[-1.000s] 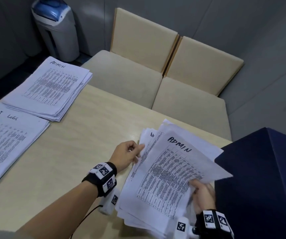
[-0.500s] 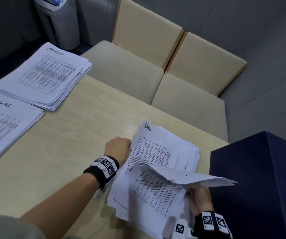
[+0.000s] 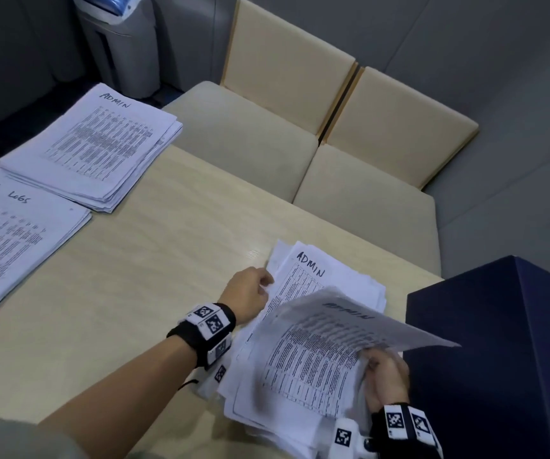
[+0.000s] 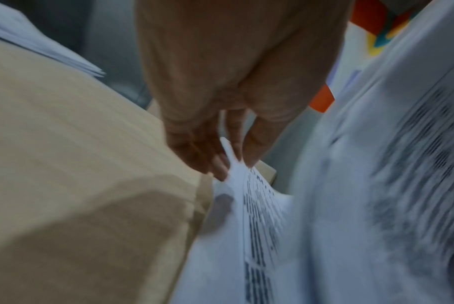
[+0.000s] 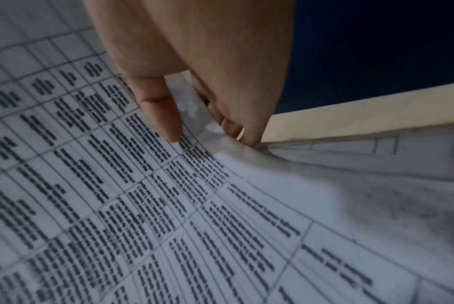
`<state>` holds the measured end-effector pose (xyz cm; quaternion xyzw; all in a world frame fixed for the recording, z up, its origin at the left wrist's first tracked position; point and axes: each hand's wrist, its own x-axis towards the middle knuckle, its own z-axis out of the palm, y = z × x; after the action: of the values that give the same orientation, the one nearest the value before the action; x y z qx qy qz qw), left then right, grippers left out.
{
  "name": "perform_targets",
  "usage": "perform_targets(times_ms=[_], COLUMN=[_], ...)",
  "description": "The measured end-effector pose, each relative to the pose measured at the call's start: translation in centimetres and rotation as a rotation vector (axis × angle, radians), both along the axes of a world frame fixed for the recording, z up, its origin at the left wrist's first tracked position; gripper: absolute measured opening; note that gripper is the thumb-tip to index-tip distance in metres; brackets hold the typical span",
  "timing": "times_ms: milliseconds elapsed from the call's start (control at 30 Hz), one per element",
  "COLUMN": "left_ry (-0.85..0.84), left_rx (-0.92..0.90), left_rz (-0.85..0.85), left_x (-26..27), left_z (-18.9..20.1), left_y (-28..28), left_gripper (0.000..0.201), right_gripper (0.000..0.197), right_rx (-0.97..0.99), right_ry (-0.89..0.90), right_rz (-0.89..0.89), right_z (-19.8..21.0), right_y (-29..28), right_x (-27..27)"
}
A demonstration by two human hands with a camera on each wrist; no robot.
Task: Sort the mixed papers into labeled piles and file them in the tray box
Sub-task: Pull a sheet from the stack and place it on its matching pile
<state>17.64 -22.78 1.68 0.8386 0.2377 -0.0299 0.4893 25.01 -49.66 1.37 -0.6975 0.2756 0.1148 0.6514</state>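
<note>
Near the table's right corner lies the mixed pile (image 3: 359,286), its bared sheet headed ADMIN (image 3: 310,268). My left hand (image 3: 263,279) pinches that sheet's far left corner; the left wrist view shows thumb and fingers (image 4: 220,164) closed on the paper corner (image 4: 236,170). My right hand (image 3: 374,361) pinches the right edge of another ADMIN sheet (image 3: 320,352), held curled above the pile's near half. In the right wrist view the thumb (image 5: 163,115) and fingers clamp this printed sheet (image 5: 169,205). Sorted piles labelled ADMIN (image 3: 91,147) and IT LOGS (image 3: 12,240) lie at the far left.
A dark navy box (image 3: 498,352) stands on the right, right beside my right hand. Two beige chairs (image 3: 267,134) are pushed against the table's far edge, and a grey bin (image 3: 118,38) stands beyond. Bare tabletop (image 3: 154,266) lies between the piles.
My right hand has peeled the top ADMIN sheet off the mixed pile and curled it toward me, baring another ADMIN sheet. My left hand has moved onto that sheet's corner.
</note>
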Motion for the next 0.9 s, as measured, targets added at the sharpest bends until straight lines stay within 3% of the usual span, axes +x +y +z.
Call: perform_targets(times_ms=[100,167,300,433,467,500,567,667,733,800,900], left_ry=[0.190,0.233,0.192,0.235,0.275,0.303,0.284,0.083,-0.060,-0.151,-0.127], left_rx=[0.161,0.225,0.296,0.255,0.235,0.212,0.158,-0.023,-0.303,-0.554,-0.560], left_rz=[-0.028,-0.057,-0.095,-0.131,-0.145,-0.199,-0.228,-0.168,-0.085,-0.062,-0.152], left_x=[0.7,1.0,1.1,1.0,1.0,0.8,0.7,0.3,-0.2,-0.7,-0.7], left_z=[-0.7,-0.5,-0.5,0.2,0.6,1.1,1.2,0.6,0.5,1.0,1.5], left_y=[-0.8,-1.2,-1.7,-1.8,-1.9,-2.0,-2.1,-1.6,-1.1,-0.8,-0.4], left_gripper=[0.036,0.028,0.011,0.028,0.018,0.001,0.031,0.046,0.043,0.027,0.021], right_gripper=[0.024,0.038,0.025,0.021,0.021,0.019,0.021,0.016,0.017,0.018,0.015], right_rx=[0.092,0.146,0.105,0.151,0.176,0.201,0.222,0.186,0.171,0.167,0.153], right_ry=[0.027,0.015,0.096,0.101,0.090,0.090,0.122,0.128,0.147,0.143,0.169], right_rz=[0.000,0.016,0.044,0.072,0.080,0.091,0.107,0.006,-0.038,-0.026,0.028], right_z=[0.0,0.0,-0.3,-0.2,0.0,0.1,0.1,-0.2,-0.1,-0.1,0.2], right_y=[-0.3,-0.5,-1.2,-0.6,-0.4,-0.2,-0.3,-1.0,-1.6,-2.0,-1.6], right_x=[-0.3,-0.6,-0.6,-1.1,-1.4,-1.6,-1.8,-0.9,-0.2,0.3,0.4])
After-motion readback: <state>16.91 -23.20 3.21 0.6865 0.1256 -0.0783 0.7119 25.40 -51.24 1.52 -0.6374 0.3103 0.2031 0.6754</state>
